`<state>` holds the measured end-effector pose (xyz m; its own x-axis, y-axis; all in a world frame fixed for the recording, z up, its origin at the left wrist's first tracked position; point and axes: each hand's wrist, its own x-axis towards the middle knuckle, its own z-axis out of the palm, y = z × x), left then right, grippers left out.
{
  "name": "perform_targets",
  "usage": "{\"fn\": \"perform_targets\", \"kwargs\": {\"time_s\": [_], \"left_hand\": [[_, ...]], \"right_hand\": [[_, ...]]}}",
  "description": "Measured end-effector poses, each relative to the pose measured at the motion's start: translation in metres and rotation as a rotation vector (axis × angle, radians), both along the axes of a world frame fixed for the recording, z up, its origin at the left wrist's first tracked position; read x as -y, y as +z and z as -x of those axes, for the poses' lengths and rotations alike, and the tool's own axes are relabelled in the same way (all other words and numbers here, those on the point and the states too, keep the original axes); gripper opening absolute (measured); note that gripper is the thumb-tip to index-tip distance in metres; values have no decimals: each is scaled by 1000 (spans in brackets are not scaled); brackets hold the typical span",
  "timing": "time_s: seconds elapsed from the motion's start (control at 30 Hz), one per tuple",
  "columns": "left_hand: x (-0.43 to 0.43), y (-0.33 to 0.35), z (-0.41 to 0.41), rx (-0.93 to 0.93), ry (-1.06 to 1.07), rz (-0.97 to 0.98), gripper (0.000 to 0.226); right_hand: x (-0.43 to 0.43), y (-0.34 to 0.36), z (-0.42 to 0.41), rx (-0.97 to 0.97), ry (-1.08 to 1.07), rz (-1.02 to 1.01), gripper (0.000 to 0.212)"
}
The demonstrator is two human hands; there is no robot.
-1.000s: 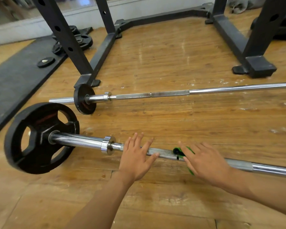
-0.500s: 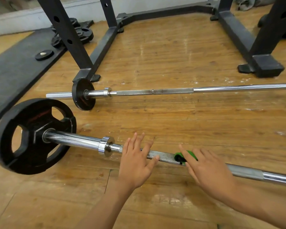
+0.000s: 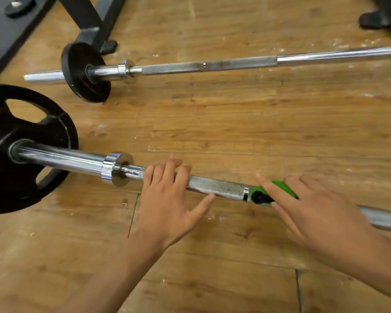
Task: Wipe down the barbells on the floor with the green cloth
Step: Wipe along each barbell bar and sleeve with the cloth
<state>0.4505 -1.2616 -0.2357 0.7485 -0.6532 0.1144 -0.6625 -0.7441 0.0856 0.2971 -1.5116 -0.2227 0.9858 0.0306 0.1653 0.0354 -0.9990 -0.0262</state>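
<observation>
Lying on the wooden floor [image 3: 235, 123] are two barbells, each with one black plate showing at its left end. Farthest left, the large plate [image 3: 52, 132] sits on the near barbell [image 3: 217, 188], with one chrome collar [image 3: 115, 168] just right of it. Above, the smaller plate [image 3: 81, 73] sits on the far barbell [image 3: 235, 64], beside one black rack foot [image 3: 93, 23] and a dark mat [image 3: 2, 35] that carries one small loose disc [image 3: 18, 5]. Moving right along the near barbell, the left hand [image 3: 167, 199] lies across the shaft just past the collar, four fingers straight over the top and the thumb spread along the near side, gripping nothing. Next comes a bare knurled stretch, then the one green cloth [image 3: 286, 189], bunched on the shaft. The right hand [image 3: 321, 218] presses flat on it, fingers straight and spread, not curled round cloth or bar. Both bars run off the right edge
</observation>
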Motion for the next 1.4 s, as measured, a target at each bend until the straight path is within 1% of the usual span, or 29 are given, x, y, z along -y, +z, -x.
{"fn": "perform_targets", "kwargs": {"time_s": [0.1, 0.2, 0.23, 0.3, 0.37, 0.43, 0.5, 0.57, 0.63, 0.77, 0.83, 0.93, 1.03, 1.1, 1.2, 1.3, 1.4], "left_hand": [[-2, -4, 8, 17, 1, 6, 78], [-12, -4, 11, 25, -4, 39, 71], [-16, -4, 12, 28, -12, 52, 69], [-24, -4, 14, 29, -30, 60, 67], [-30, -6, 17, 38, -33, 61, 70], [-32, -10, 24, 47, -22, 75, 75], [-31, -14, 33, 61, -20, 110, 80], [-32, -16, 41, 82, -18, 151, 82], [-36, -18, 48, 98, -19, 176, 82], [-53, -24, 56, 128, -27, 165, 80], [-63, -26, 59, 136, -32, 174, 78], [-75, -29, 66, 148, -50, 187, 78], [-78, -35, 77, 183, -63, 188, 79], [-78, -39, 85, 202, -53, 200, 80], [-80, -42, 93, 217, -43, 208, 81], [-85, -42, 92, 221, -32, 208, 78], [-86, -38, 86, 214, -30, 209, 73]], "right_hand": [[-39, 1, -32, -33, 8, -34, 59], [-83, 3, -67, -185, 65, -88, 63], [-85, 5, -70, -193, 68, -94, 62], [-77, 9, -51, -131, 43, -86, 58], [-51, 5, -16, -61, 26, -71, 55], [-29, 6, 21, -68, -7, -73, 56], [-17, 8, 40, -96, -19, -103, 57], [-24, 5, 43, -89, -10, -94, 57], [-46, 6, 29, -82, 10, -89, 56], [-109, -3, -14, -69, 51, -123, 51], [-123, -2, -15, -71, 96, -145, 54], [-103, -2, 26, -31, 120, -183, 59], [-69, -2, 79, -45, 67, -102, 64], [-65, 0, 94, -69, 53, -93, 64], [-88, 3, 82, -93, 36, -124, 69], [-121, 1, 51, -96, 75, -177, 77], [-138, -1, 29, -53, 101, -188, 75]]}}
